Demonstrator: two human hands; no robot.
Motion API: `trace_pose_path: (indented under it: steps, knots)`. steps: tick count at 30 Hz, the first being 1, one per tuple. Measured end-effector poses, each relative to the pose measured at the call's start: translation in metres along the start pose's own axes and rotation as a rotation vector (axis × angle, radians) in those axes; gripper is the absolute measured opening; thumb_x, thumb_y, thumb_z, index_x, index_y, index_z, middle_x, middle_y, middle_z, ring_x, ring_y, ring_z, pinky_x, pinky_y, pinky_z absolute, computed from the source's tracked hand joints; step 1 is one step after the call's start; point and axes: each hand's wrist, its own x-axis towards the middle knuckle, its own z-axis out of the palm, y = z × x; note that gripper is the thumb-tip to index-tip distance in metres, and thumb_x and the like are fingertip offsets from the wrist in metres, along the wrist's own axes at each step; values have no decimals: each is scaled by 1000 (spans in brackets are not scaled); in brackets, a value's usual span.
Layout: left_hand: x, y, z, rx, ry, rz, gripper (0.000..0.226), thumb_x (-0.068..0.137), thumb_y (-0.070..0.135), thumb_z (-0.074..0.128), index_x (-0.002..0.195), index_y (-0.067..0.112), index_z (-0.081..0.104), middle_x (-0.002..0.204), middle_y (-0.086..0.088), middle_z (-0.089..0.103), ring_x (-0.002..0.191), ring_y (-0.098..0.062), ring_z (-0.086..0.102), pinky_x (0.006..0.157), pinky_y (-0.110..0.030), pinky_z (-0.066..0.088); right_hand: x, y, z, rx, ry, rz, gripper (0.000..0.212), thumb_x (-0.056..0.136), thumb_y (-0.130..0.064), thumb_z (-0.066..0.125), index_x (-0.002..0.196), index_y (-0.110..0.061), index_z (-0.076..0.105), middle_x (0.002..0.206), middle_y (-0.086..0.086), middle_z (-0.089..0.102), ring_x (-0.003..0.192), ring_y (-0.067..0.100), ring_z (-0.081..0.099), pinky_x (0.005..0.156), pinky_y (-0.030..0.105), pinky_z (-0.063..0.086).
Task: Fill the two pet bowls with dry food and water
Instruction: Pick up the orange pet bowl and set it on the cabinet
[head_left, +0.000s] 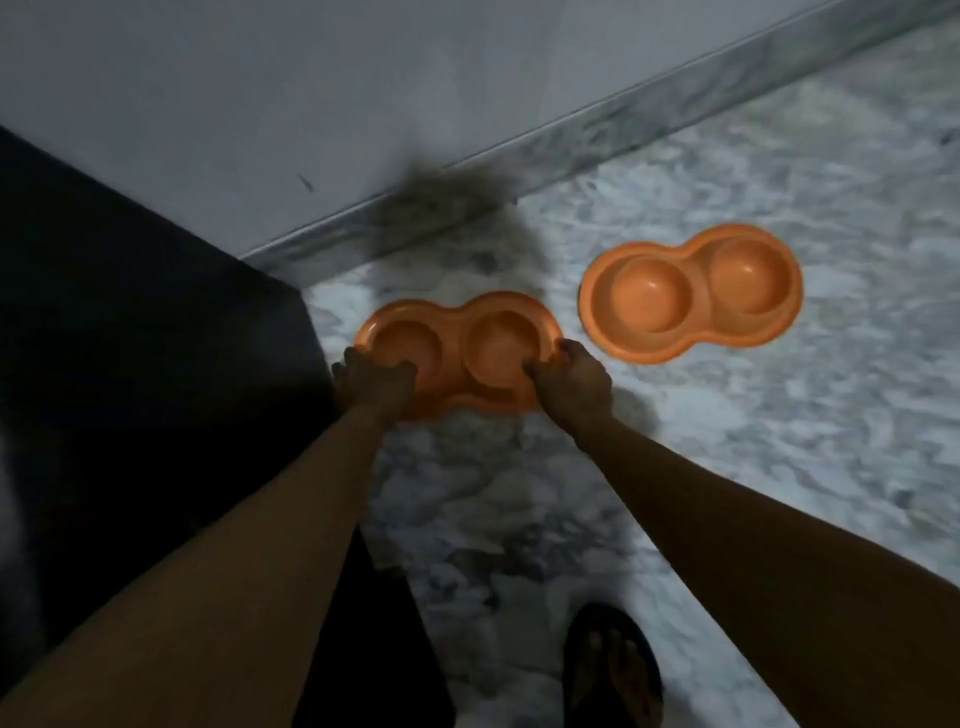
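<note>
Both hands are reaching down to the near double bowl (457, 353), which is sitting on the floor (779, 467). The left hand (376, 387) is gripping its left end, fingers curling over the rim into the left well; the right hand (574, 382) is gripping its right end, fingertips dipping into the right well. The second double bowl (691, 293) is lying on the floor to the right of the right hand and a little beyond it, apart from the first. Beyond both hands the wall (363, 104) is meeting the floor along a skirting strip (571, 156). A dark block (130, 338) is standing left of the left hand. A sandalled foot (615, 670) is resting on the floor nearer than the hands, below the right forearm.
</note>
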Motion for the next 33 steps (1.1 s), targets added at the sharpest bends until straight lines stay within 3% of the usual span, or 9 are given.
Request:
trace_pose_path:
  steps: [3, 7, 13, 16, 18, 20, 24, 29, 33]
  knots:
    - [15, -14, 17, -125, 25, 28, 71, 85, 29, 68, 143, 2, 36, 141, -20, 46, 126, -37, 49, 101, -38, 44, 10, 8, 16, 60, 116, -11, 57, 90, -38, 69, 141, -14, 59, 133, 19, 61, 119, 39, 60, 98, 42, 48]
    - [-20, -21, 15, -261, 81, 69, 47, 85, 18, 65, 128, 5, 54, 127, -18, 59, 114, -35, 58, 96, -40, 49, -14, 5, -10, 130, 169, -20, 44, 91, -30, 72, 123, 0, 69, 115, 25, 71, 112, 40, 64, 93, 43, 48]
    - [-165, 15, -51, -281, 106, 177, 37, 83, 23, 57, 117, 11, 61, 124, -16, 54, 107, -36, 58, 94, -46, 51, -127, -29, -129, 217, 173, -9, 54, 91, -35, 72, 140, -15, 64, 103, 7, 68, 107, 24, 63, 87, 29, 42]
    - [-267, 47, -112, -321, 146, 270, 37, 81, 15, 56, 117, 10, 61, 122, -18, 56, 111, -36, 55, 93, -40, 45, -224, -64, -207, 306, 238, -8, 49, 89, -32, 73, 136, -18, 67, 97, 0, 68, 101, 19, 60, 94, 36, 50]
    - [-345, 64, -163, -368, 158, 354, 35, 81, 8, 56, 115, 7, 62, 119, -19, 60, 111, -36, 55, 87, -36, 42, -297, -85, -256, 368, 291, -18, 37, 84, -35, 74, 120, -29, 74, 92, -12, 68, 100, 21, 65, 98, 44, 55]
    - [-421, 68, -218, -444, 153, 434, 38, 82, 6, 56, 119, 9, 62, 121, -18, 60, 112, -35, 56, 84, -33, 41, -379, -108, -296, 409, 349, -64, 26, 80, -38, 72, 106, -35, 76, 93, -14, 67, 101, 25, 68, 94, 51, 58]
    - [-554, 43, -330, -595, 154, 574, 49, 87, 16, 59, 135, 20, 53, 139, -9, 46, 121, -26, 53, 100, -31, 38, -546, -147, -345, 502, 446, -159, 56, 82, -38, 72, 135, -23, 67, 115, -1, 69, 103, 23, 69, 87, 47, 62]
    - [-675, -38, -463, -653, 170, 724, 46, 86, 23, 58, 132, 29, 53, 137, 0, 44, 110, -21, 55, 87, -27, 38, -736, -187, -353, 626, 547, -287, 51, 84, -30, 75, 133, -19, 68, 112, 2, 67, 102, 24, 68, 68, 34, 61]
    - [-715, -92, -551, -686, 210, 771, 43, 84, 24, 62, 126, 26, 57, 132, -3, 46, 108, -22, 55, 88, -26, 39, -826, -224, -332, 659, 518, -360, 49, 81, -32, 78, 128, -19, 70, 116, 10, 68, 99, 28, 70, 61, 31, 58]
